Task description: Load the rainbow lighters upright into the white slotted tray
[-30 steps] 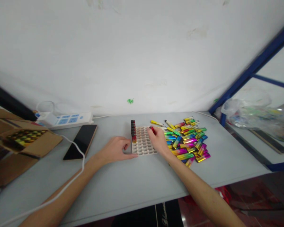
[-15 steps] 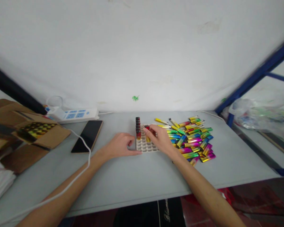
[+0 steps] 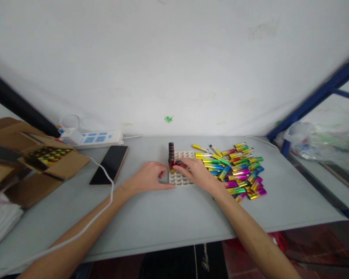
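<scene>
One red-and-black lighter (image 3: 178,163) pinched in the right hand (image 3: 195,170), at the white pocketed tray (image 3: 180,180), just beside the upright row of lighters (image 3: 171,152) along its left edge | left hand (image 3: 150,176) spread, thumb at the tray's near-left corner | I see loose shiny lighters (image 3: 240,172) heaped right of the tray on the grey surface (image 3: 163,221)

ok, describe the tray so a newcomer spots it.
On the grey table, find the spread of shiny multicoloured lighters. Just left of it, partly covered by the right hand, lies the tray. Unlike its neighbours, it is off-white and gridded with holes, with black-topped lighters upright along its left edge.
</scene>
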The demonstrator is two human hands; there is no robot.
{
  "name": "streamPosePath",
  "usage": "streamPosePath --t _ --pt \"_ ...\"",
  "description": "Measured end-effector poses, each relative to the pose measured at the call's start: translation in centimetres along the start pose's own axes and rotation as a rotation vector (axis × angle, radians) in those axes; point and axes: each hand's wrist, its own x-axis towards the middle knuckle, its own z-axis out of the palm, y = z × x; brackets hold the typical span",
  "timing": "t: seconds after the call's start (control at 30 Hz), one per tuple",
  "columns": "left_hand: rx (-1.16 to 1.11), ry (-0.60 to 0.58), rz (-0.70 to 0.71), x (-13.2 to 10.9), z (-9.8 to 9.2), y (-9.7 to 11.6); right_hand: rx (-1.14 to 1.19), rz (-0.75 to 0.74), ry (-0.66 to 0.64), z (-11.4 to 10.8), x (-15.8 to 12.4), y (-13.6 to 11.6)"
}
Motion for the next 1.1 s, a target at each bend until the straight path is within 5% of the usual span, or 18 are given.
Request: streamPosePath --t 0.5,0.73,0.9,1.0,1.1 --pt "-0.007 -0.029 -0.033 0.2 -0.1 -0.2 -0.305 0.06 -0.164 0.3 0.6 -2.5" --pt "-0.007 -0.043 -0.069 0.3 -0.1 -0.1 -0.141 0.081 -0.024 -2.3 0.3 0.2" --pt "-0.021 -0.022 -0.049 0.2 -0.1 -0.3 -0.406 0.548 0.284 -7.6 -1.4 5.4" --pt "-0.015 -0.002 -0.029 0.3 0.0 -0.4 -0.543 0.896 0.278 -9.7 -3.1 7.9" --pt "-0.007 0.011 -0.021 0.3 0.1 -0.5 -0.585 1.075 0.204 -10.2 -4.1 9.0"
